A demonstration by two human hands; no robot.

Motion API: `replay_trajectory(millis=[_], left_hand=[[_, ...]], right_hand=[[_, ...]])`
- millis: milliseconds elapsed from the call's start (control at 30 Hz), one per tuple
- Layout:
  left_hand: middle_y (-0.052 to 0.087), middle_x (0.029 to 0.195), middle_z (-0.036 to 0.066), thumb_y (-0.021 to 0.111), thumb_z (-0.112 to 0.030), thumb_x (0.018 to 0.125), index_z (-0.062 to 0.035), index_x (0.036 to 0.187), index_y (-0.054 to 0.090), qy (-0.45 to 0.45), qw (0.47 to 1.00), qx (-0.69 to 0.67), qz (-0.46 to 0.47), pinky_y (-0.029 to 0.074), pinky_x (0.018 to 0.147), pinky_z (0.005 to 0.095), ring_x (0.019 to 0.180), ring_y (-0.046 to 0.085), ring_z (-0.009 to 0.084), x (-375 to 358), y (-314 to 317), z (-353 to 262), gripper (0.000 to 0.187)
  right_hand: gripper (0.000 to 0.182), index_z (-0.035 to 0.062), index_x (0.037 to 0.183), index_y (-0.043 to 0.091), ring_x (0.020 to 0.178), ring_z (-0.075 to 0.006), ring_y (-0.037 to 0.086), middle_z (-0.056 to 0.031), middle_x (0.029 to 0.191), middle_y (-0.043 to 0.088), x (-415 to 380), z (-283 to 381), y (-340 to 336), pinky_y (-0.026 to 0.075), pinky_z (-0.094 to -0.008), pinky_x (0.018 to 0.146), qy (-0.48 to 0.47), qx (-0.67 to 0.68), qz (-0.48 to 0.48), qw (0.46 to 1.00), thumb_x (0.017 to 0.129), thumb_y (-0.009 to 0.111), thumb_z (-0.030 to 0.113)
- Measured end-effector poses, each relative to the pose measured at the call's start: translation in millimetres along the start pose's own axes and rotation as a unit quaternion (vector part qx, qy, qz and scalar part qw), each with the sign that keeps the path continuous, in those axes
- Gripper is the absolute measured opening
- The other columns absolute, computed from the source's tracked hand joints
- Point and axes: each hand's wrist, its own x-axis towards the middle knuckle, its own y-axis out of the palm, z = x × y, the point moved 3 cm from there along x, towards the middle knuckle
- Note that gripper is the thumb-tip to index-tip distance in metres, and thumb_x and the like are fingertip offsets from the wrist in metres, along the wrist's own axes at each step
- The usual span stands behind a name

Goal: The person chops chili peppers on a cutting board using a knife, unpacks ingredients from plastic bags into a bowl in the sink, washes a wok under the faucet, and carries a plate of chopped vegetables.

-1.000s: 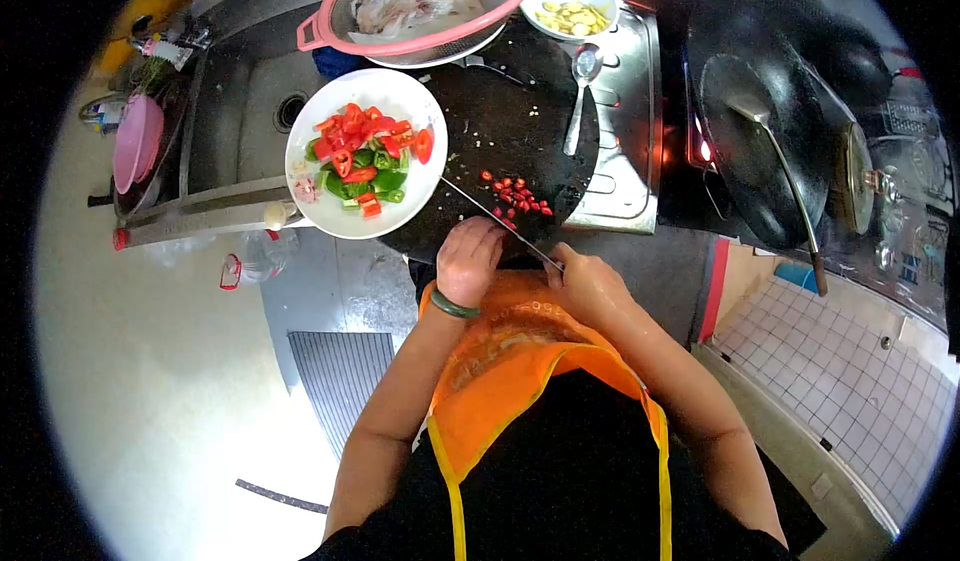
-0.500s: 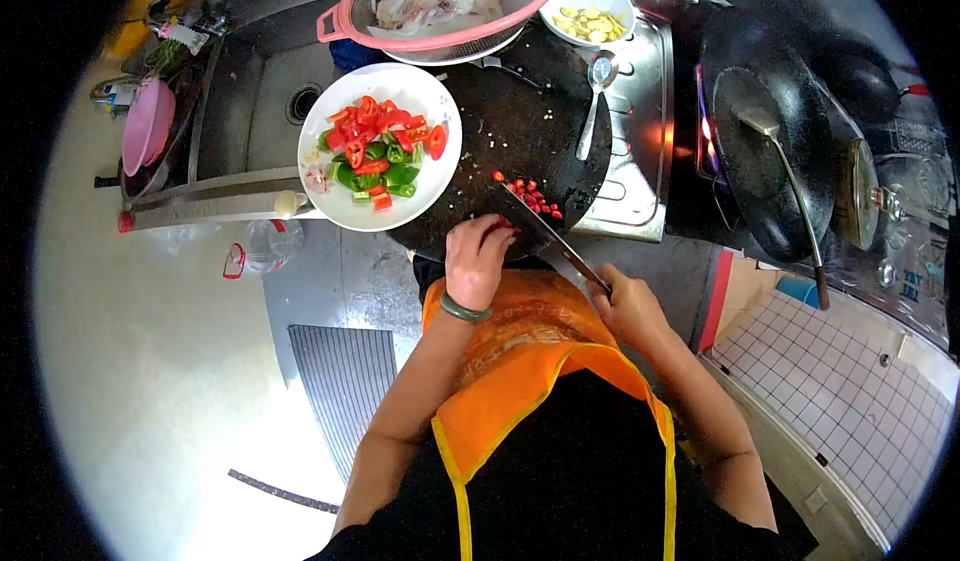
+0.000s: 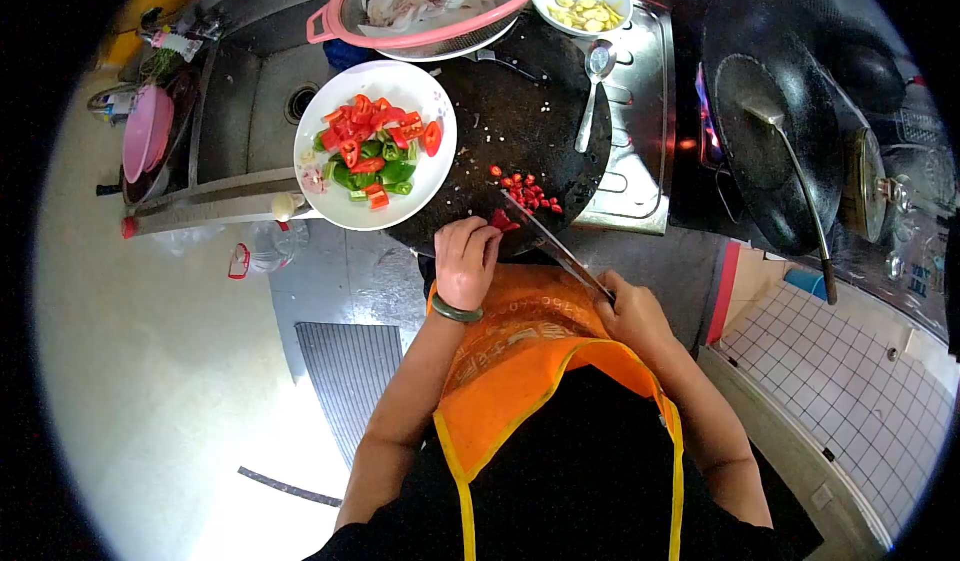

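Observation:
My right hand (image 3: 632, 311) is closed round the handle of a knife (image 3: 556, 244), whose blade points up and left over the round dark chopping board (image 3: 500, 111). Beside the blade tip, my left hand (image 3: 466, 256) has its fingers bent together at red chili pieces (image 3: 503, 221) near the board's front edge. Several chopped red chili pieces (image 3: 525, 191) lie just beyond the blade. A white plate (image 3: 425, 186) with cut red and green peppers (image 3: 372, 151) stands on the board's left side.
A pink strainer (image 3: 345, 23) of pale food sits at the back, near a white bowl (image 3: 628, 16) of yellow slices. A spoon (image 3: 592, 96) and small knife (image 3: 510, 64) lie on the board. Right is a wok (image 3: 740, 151) with a spatula (image 3: 800, 181); left, a sink (image 3: 240, 111).
My left hand has shifted slightly left, and more of the red chili by its fingertips shows. My right hand and the knife have moved slightly down. The whole view has shifted a little.

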Motion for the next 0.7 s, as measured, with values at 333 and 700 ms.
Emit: replay_trajectory(millis=[333,700], left_hand=[[0.059,0.091,0.008,0.069,0.001,0.064,-0.0032,0.087,0.063,0.059,0.998,0.012,-0.010,0.045,0.075,0.0372,0.084,0.058,0.0261,5,-2,0,0.024],[0.058,0.089,0.011,0.068,0.002,0.062,-0.0007,0.085,0.061,0.096,0.995,-0.024,0.008,0.048,0.074,0.0398,0.084,0.058,0.0299,3,4,9,0.025]], right_hand=[[0.039,0.0090,0.113,0.049,0.064,-0.0400,0.062,-0.0229,0.069,0.062,-4,16,5,0.050,-0.0504,0.059,0.015,-0.087,0.021,0.996,0.084,0.056,0.034],[0.027,0.0078,0.107,0.054,0.071,-0.0378,0.063,-0.0192,0.078,0.065,19,33,12,0.050,-0.0465,0.063,0.008,-0.080,0.015,0.997,0.084,0.055,0.022]])
